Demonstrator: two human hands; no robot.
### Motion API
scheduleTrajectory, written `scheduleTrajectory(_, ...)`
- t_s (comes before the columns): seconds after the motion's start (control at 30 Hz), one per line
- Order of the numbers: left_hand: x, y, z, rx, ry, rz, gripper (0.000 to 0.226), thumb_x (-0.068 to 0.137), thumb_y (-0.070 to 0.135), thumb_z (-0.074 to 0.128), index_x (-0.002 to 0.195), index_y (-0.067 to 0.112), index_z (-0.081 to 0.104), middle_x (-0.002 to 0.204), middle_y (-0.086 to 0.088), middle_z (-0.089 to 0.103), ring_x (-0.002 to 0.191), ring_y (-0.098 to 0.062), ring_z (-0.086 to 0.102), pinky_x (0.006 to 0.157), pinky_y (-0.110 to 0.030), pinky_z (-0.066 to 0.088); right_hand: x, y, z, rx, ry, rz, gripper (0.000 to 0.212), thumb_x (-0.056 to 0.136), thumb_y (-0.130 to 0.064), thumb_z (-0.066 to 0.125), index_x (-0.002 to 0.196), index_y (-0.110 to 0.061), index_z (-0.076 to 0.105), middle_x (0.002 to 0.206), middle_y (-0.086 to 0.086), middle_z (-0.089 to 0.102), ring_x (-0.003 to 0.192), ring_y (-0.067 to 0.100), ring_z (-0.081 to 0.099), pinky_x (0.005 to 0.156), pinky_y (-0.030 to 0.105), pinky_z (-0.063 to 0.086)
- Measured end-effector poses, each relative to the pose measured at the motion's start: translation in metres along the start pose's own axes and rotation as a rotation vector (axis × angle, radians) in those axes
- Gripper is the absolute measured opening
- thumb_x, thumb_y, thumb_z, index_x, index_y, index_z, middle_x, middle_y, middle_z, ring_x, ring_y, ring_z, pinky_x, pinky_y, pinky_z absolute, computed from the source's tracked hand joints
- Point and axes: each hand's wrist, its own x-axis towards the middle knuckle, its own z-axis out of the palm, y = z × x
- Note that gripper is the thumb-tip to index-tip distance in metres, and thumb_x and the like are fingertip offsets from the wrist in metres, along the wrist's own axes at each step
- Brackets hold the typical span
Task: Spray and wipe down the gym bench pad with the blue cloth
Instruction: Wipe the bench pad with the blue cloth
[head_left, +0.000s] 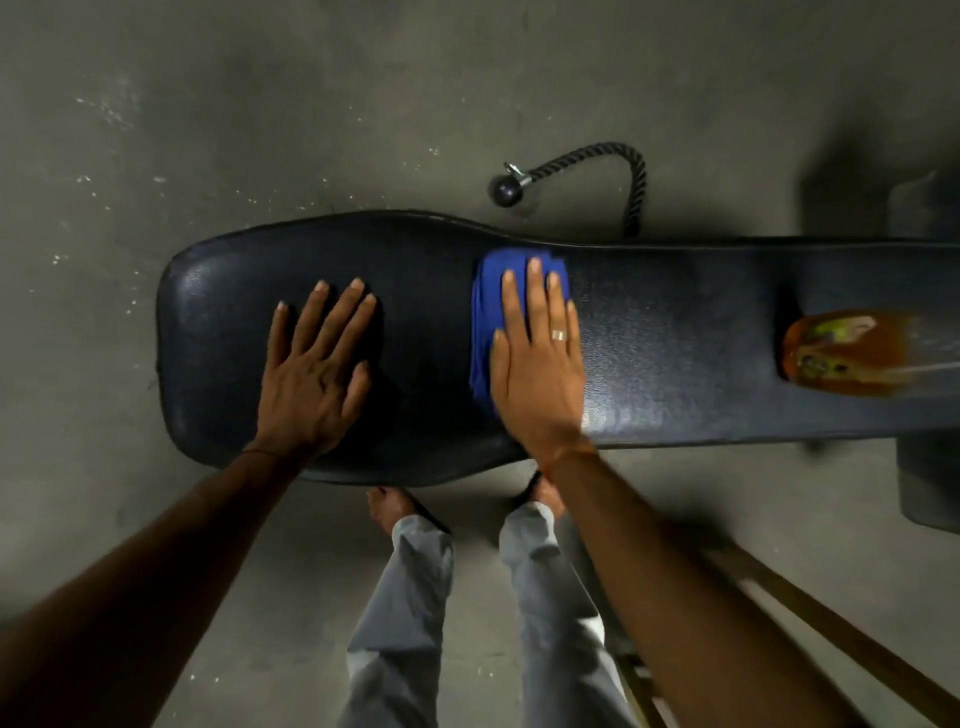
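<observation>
A long black gym bench pad (675, 332) runs left to right across the view. My right hand (537, 364) lies flat on a folded blue cloth (485, 317), pressing it onto the middle of the pad. The cloth shows to the left of and beyond my fingers. My left hand (317, 369) rests flat on the wide left end of the pad, fingers spread, holding nothing. A spray bottle with amber liquid (852, 353) lies on its side on the pad at the right, blurred.
A black rope handle with a ball end (587, 166) lies on the concrete floor beyond the bench. My legs and feet (410, 571) stand at the near edge. A wooden frame (810, 608) sits at lower right, a dark bench support (930, 478) at right.
</observation>
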Motion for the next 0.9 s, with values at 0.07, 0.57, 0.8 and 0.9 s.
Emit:
scheduleTrajectory(0.07, 0.009, 0.028, 0.005, -0.039, -0.002, -0.159, 0.071, 0.102, 0.051, 0.027, 0.165, 0.023, 0.008, 0.173, 0.002, -0.002, 0.160, -0.026, -0.006, 0.127, -0.060, -0.001, -0.043, 0.012, 0.002, -0.042, -0.079, -0.048, 0.064, 0.110, -0.037, 0.025, 0.169, -0.021, 0.003, 0.177, 0.008, -0.003, 0.164, 0.027, -0.004, 0.133, 0.048, 0.010)
scheduleTrajectory(0.57, 0.105, 0.131, 0.014, -0.005, 0.061, -0.167, 0.066, 0.105, 0.047, 0.024, 0.164, 0.019, 0.015, 0.173, -0.001, 0.009, 0.160, -0.026, 0.005, 0.126, -0.061, 0.008, -0.052, 0.068, -0.006, -0.067, -0.064, 0.048, 0.064, 0.109, -0.036, 0.024, 0.168, -0.019, 0.009, 0.177, 0.009, 0.003, 0.164, 0.029, 0.001, 0.131, 0.051, 0.017)
scheduleTrajectory(0.8, 0.105, 0.128, 0.018, 0.002, 0.058, -0.168, 0.066, 0.105, 0.050, 0.022, 0.164, 0.021, 0.015, 0.173, -0.001, 0.007, 0.160, -0.025, 0.002, 0.127, -0.060, 0.004, 0.062, 0.117, -0.025, -0.030, 0.049, 0.046, 0.060, 0.111, -0.037, 0.024, 0.167, -0.020, 0.018, 0.176, 0.008, 0.014, 0.163, 0.029, 0.011, 0.132, 0.046, 0.015)
scheduleTrajectory(0.9, 0.105, 0.129, 0.018, 0.001, 0.055, -0.170, 0.066, 0.105, 0.050, 0.021, 0.164, 0.022, 0.014, 0.173, 0.000, 0.006, 0.160, -0.025, 0.001, 0.127, -0.060, 0.005, 0.056, 0.120, -0.024, 0.009, 0.058, 0.118, 0.060, 0.111, -0.035, 0.023, 0.167, -0.015, 0.017, 0.176, 0.010, 0.013, 0.163, 0.030, 0.009, 0.132, 0.047, 0.014)
